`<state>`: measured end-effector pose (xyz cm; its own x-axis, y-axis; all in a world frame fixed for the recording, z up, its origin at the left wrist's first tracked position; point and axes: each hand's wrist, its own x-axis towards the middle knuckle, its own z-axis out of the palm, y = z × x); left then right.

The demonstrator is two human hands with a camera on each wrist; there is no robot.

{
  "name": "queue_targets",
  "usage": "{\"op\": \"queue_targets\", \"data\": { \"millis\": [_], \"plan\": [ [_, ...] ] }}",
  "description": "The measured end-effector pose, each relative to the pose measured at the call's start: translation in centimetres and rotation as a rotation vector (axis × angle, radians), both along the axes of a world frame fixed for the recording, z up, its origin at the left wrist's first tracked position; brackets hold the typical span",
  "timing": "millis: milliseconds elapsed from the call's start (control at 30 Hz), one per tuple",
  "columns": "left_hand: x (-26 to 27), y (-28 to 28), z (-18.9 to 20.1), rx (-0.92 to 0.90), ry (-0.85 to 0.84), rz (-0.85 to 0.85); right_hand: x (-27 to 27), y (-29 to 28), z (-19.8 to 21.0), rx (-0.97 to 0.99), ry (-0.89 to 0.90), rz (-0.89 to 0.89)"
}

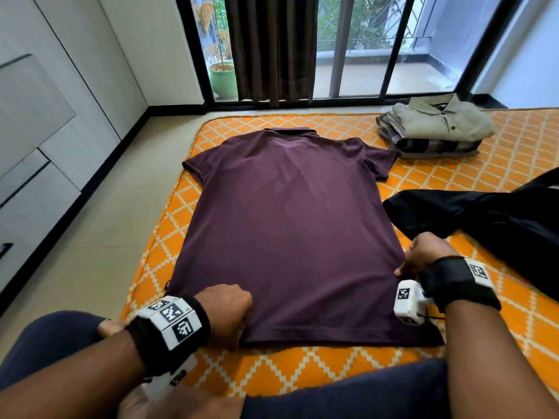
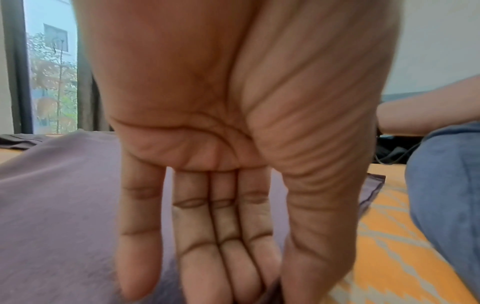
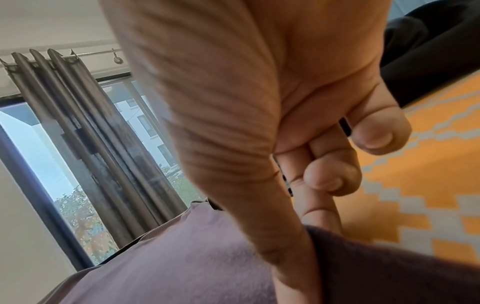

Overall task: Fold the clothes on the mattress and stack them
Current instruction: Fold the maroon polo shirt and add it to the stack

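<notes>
Maroon polo shirt (image 1: 284, 225) spread flat face-down, orange mattress (image 1: 496, 164), folded stack (image 1: 435, 128) far right

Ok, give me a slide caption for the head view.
Both hands grip the purple shirt on the mattress.

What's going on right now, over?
Both hands, left hand and right hand, pinch purple polo hem. Black garment lies beside, clear.
</notes>
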<state>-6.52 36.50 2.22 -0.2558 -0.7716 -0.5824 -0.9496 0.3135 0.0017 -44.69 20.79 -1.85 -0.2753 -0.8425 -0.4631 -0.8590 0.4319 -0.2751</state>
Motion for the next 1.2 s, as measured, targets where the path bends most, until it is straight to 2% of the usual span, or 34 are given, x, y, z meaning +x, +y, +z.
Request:
{"op": "queue_targets", "data": {
  "millis": [133, 233, 300, 367, 467, 533, 633, 700, 833, 1067, 1200],
  "plan": [
    [0.0, 0.3, -0.7, 0.09, 0.035, -0.016, 1.2, 1.5, 1.8, -0.057, 0.121, 0.006],
    [0.4, -0.5, -0.7, 0.054, 0.129, 0.102, 3.0, 1.6, 3.0, -0.143, 0.21, 0.094],
    [1.0, -1.2, -0.9, 0.0, 0.156, 0.185, 5.1, 1.1, 3.3, -0.18, 0.117, 0.21],
    [1.3, -1.8, -1.4, 0.045, 0.112, 0.202, 7.2, 1.1, 3.3, -0.14, 0.009, 0.342],
    [1.9, -3.0, -1.6, 0.081, 0.13, 0.249, 8.3, 1.2, 3.4, -0.056, 0.006, 0.44],
    [2.9, -4.2, -1.2, -0.02, 0.141, 0.245, 6.8, 1.1, 3.7, -0.026, 0.068, 0.381],
    [4.9, -6.2, -1.6, -0.242, -0.037, 0.157, 3.6, 1.3, 4.4, 0.066, 0.185, 0.283],
    [6.1, -7.2, -2.7, -0.186, -0.056, 0.212, 2.2, 1.7, 4.1, 0.133, 0.266, 0.242],
    [6.5, -8.3, -4.2, -0.012, 0.01, 0.301, 1.2, 3.6, 4.0, 0.244, 0.363, 0.173],
    [7.1, -8.6, -2.9, 0.0, 0.145, 0.324, 1.3, 3.9, 3.6, 0.314, 0.431, 0.192],
    [8.6, -8.6, -2.4, -0.017, 0.198, 0.3, 2.3, 4.3, 6.0, 0.376, 0.48, 0.205]
  ]
}}
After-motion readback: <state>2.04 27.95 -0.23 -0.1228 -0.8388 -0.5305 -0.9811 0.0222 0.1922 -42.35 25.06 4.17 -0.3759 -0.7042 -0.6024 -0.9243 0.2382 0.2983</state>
